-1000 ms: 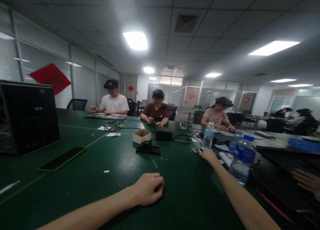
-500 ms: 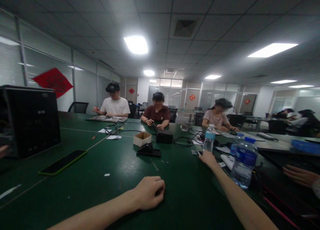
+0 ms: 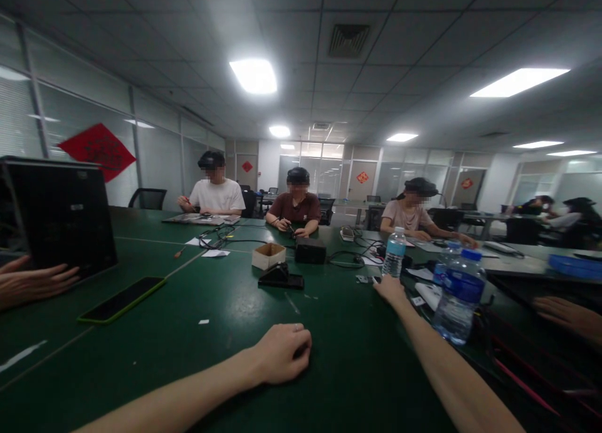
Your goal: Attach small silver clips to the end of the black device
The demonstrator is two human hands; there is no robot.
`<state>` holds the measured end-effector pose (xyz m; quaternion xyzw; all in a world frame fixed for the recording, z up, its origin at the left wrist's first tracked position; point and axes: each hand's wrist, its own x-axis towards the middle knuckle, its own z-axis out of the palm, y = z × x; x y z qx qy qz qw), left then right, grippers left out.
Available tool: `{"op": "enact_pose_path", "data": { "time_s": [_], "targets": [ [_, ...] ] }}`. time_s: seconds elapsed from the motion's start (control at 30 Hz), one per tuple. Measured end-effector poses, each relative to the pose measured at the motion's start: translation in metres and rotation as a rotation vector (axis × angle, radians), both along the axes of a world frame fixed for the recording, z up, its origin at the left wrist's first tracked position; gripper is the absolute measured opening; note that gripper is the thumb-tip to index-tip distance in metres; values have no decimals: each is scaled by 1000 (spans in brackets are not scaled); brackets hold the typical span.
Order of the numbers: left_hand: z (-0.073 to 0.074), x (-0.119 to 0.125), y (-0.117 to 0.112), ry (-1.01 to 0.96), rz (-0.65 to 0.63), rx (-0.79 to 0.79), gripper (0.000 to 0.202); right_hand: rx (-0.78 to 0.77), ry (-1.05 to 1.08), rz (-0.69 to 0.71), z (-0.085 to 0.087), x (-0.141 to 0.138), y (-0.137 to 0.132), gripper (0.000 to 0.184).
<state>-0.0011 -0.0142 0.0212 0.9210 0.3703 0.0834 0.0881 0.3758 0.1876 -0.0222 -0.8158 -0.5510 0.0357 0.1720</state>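
Note:
My left hand (image 3: 283, 352) rests on the green table (image 3: 226, 383) with its fingers curled in a loose fist. Nothing shows in the gap by its thumb. Farther off, my right hand (image 3: 391, 292) lies on the table just in front of a water bottle (image 3: 394, 253) with a light blue label. Its fingers are drawn together around a small, pale and dark thing (image 3: 376, 280), too small to name. Several small silvery pieces (image 3: 362, 279) lie left of its fingertips. Between my hands and farther back sits a black stand (image 3: 281, 276).
An open box (image 3: 268, 256) and a black block (image 3: 310, 250) stand behind the stand. A green-edged phone (image 3: 123, 299) lies left. Larger bottles (image 3: 461, 298) stand beside my right forearm. Another person's hand (image 3: 40, 282) touches a black case (image 3: 63, 216); people sit opposite.
The other person's hand at the left has come farther into view, against the black case, which looks slightly tilted. The view has shifted a little. My own hands have hardly moved.

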Motion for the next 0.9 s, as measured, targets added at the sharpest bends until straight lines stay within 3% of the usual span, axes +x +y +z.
{"op": "enact_pose_path", "data": {
  "time_s": [0.9],
  "targets": [
    [-2,-1,1,-44,-10,2,10,-26,-20,12,6,-8,-4,34]
  ]
}}
